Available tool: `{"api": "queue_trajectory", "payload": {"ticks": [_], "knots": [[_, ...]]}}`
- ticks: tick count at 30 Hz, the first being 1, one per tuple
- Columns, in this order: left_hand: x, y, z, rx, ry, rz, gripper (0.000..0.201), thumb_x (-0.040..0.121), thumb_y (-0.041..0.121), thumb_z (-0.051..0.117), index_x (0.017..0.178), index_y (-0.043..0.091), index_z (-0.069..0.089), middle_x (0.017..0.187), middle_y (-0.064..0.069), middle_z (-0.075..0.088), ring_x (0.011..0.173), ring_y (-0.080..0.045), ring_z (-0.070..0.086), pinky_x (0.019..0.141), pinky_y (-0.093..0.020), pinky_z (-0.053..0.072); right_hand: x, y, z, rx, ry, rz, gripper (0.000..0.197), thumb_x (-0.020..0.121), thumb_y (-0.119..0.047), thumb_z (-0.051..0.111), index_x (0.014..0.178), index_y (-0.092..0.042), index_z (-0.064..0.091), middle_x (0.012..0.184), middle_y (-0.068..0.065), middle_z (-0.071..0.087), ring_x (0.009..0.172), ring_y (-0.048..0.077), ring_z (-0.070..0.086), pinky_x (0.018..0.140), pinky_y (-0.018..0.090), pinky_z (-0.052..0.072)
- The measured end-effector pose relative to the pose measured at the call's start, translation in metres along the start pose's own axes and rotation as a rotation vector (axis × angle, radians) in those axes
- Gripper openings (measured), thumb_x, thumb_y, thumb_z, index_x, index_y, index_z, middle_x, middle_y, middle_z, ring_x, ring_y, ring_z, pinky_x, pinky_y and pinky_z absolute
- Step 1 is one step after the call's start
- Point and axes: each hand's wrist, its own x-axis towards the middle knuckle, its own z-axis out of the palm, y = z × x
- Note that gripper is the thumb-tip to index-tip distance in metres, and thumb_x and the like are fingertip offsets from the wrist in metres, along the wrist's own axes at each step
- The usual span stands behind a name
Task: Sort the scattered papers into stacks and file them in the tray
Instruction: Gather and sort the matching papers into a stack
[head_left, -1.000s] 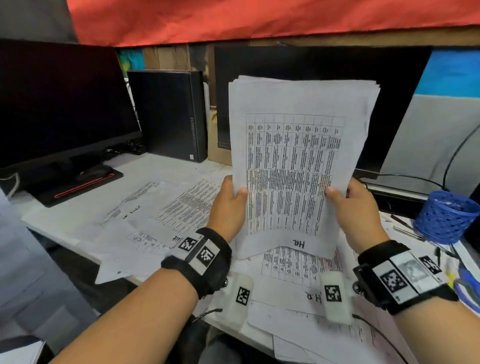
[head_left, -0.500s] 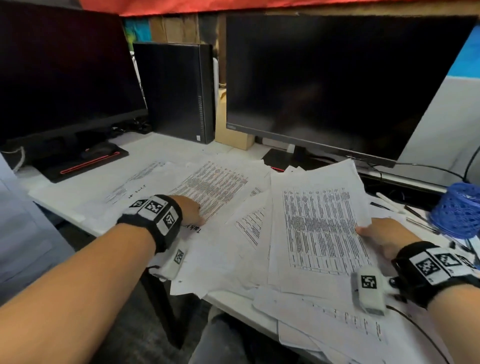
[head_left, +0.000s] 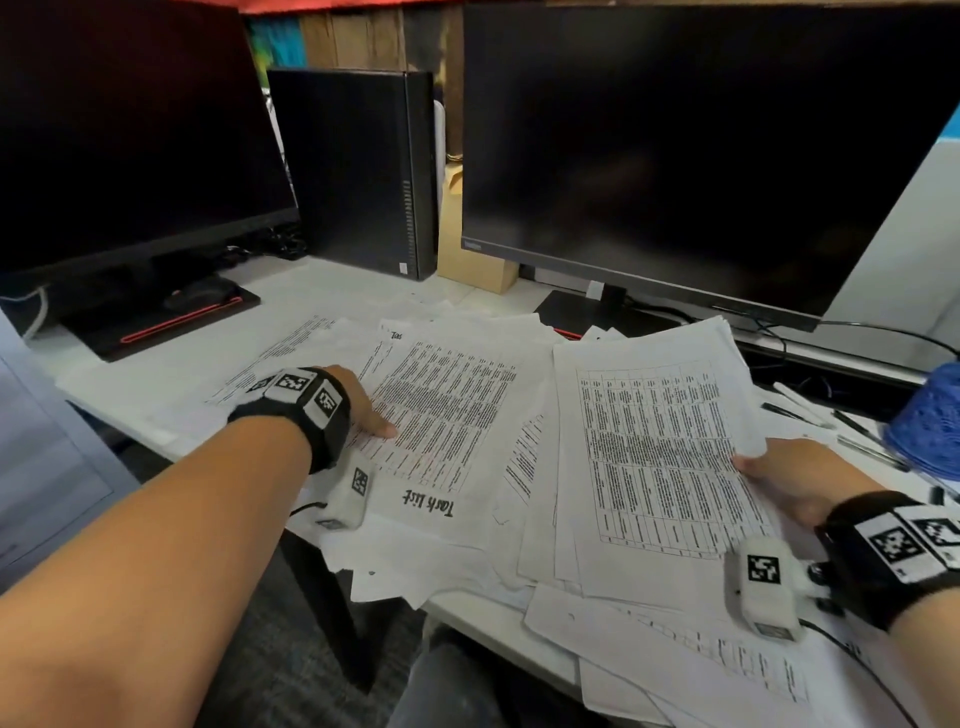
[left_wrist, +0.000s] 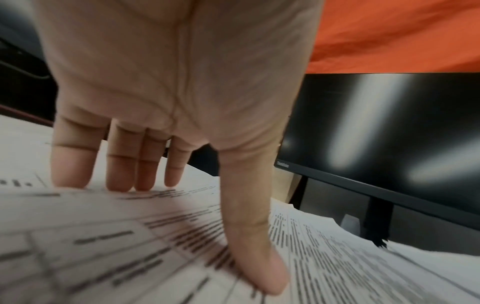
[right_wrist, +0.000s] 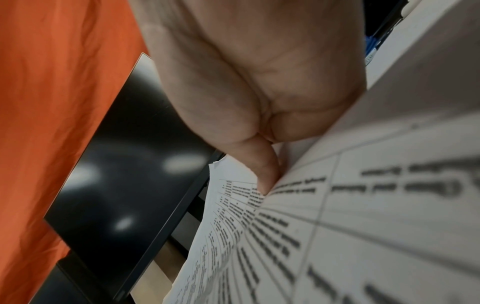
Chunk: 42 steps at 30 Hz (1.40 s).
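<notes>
- My right hand (head_left: 795, 480) pinches the gathered stack (head_left: 660, 457) at its right edge, thumb on top; it lies on the desk (head_left: 332, 291).
- My left hand (left_wrist: 166, 98) presses flat, fingers straight, on the "Task list" sheet (head_left: 441, 415).
- Paper's light, floppy and slippery: I'd grip edges and support underneath.
- No tray in view.

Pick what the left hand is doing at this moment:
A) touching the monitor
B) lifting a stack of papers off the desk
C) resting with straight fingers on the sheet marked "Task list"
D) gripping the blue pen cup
C: the left hand lies with straight fingers flat on the "Task list" sheet, while the right hand pinches the stack of papers.
</notes>
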Motion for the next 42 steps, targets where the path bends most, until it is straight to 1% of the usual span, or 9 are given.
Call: {"api": "queue_trajectory", "payload": {"ticks": [3,6,10,19,24,29,33,37,42], "knots": [[0.008,0.004,0.000,-0.127,-0.029,-0.008,0.077,0.059,0.049,0.085,0.117,0.004,0.061,0.113,-0.010,0.066,0.100,-0.026,0.061,0.092,-0.035,0.048,0.007,0.005,0.002,0.029,-0.007,0.005,0.033,0.085,-0.041,0.065,0.087,-0.008,0.060,0.092,0.014,0.067,0.081,0.026,0.060,0.073,0.033,0.044],[0.015,0.010,0.005,-0.257,-0.029,-0.020,0.078,0.066,0.041,0.083,0.126,0.002,0.055,0.127,-0.014,0.060,0.114,-0.030,0.056,0.099,-0.039,0.044,0.034,0.023,0.005,0.063,-0.036,-0.034,0.102,0.027,-0.086,0.068,0.095,-0.010,0.061,0.092,0.008,0.068,0.085,0.026,0.063,0.081,0.039,0.049],[0.015,0.011,0.007,-0.243,0.168,0.012,0.070,0.088,0.041,0.064,0.141,0.002,0.038,0.145,-0.014,0.042,0.132,-0.029,0.041,0.106,-0.035,0.034,0.009,0.002,-0.002,-0.058,-0.019,0.013,0.030,0.095,-0.030,0.054,0.102,-0.002,0.059,0.097,0.011,0.062,0.082,0.022,0.056,0.075,0.030,0.042],[-0.028,-0.032,-0.043,-0.876,0.647,0.188,0.030,0.087,0.014,0.066,0.116,0.010,0.063,0.101,-0.007,0.067,0.093,-0.029,0.064,0.079,-0.036,0.051,-0.006,-0.006,-0.004,-0.056,0.044,0.063,0.038,0.098,-0.030,0.047,0.120,-0.001,0.058,0.120,0.015,0.060,0.106,0.029,0.054,0.093,0.032,0.039],[-0.086,-0.012,-0.057,-1.421,0.493,0.446,0.019,0.097,0.012,0.053,0.114,0.012,0.061,0.090,0.004,0.067,0.064,0.002,0.068,0.050,-0.012,0.050,-0.017,-0.008,-0.007,0.082,0.030,0.002,0.034,0.094,-0.023,0.054,0.121,-0.001,0.056,0.122,0.019,0.060,0.109,0.035,0.055,0.099,0.044,0.042],[-0.120,0.028,-0.041,-1.538,0.361,0.568,0.023,0.097,0.009,0.052,0.116,0.006,0.063,0.079,0.004,0.073,0.070,-0.004,0.071,0.055,-0.016,0.054,-0.040,-0.012,-0.003,0.291,0.107,-0.124,0.021,0.098,-0.021,0.049,0.113,-0.011,0.059,0.105,0.008,0.062,0.078,0.013,0.054,0.081,0.031,0.043],[-0.134,0.048,-0.042,-1.467,0.503,0.617,0.018,0.093,0.016,0.056,0.107,0.018,0.067,0.088,0.000,0.072,0.075,-0.005,0.071,0.066,-0.026,0.059,-0.054,-0.021,0.001,0.360,0.118,-0.100,0.017,0.096,-0.028,0.050,0.086,-0.019,0.059,0.094,0.006,0.065,0.072,0.013,0.054,0.064,0.026,0.044],[-0.141,0.047,-0.070,-1.459,0.666,0.642,0.016,0.093,0.019,0.056,0.107,0.019,0.065,0.090,0.007,0.069,0.076,0.002,0.068,0.065,-0.017,0.056,-0.047,-0.018,0.005,0.256,0.029,-0.010,0.031,0.096,-0.026,0.051,0.115,-0.004,0.060,0.116,0.016,0.064,0.103,0.028,0.060,0.094,0.040,0.049],[-0.149,0.057,-0.089,-1.538,0.680,0.672,0.019,0.095,0.018,0.056,0.113,0.017,0.063,0.089,0.010,0.068,0.068,0.005,0.067,0.059,-0.014,0.053,-0.041,-0.018,0.011,0.387,-0.028,0.022,0.032,0.097,-0.013,0.049,0.125,0.001,0.053,0.124,0.019,0.059,0.099,0.024,0.057,0.094,0.038,0.049]]}}
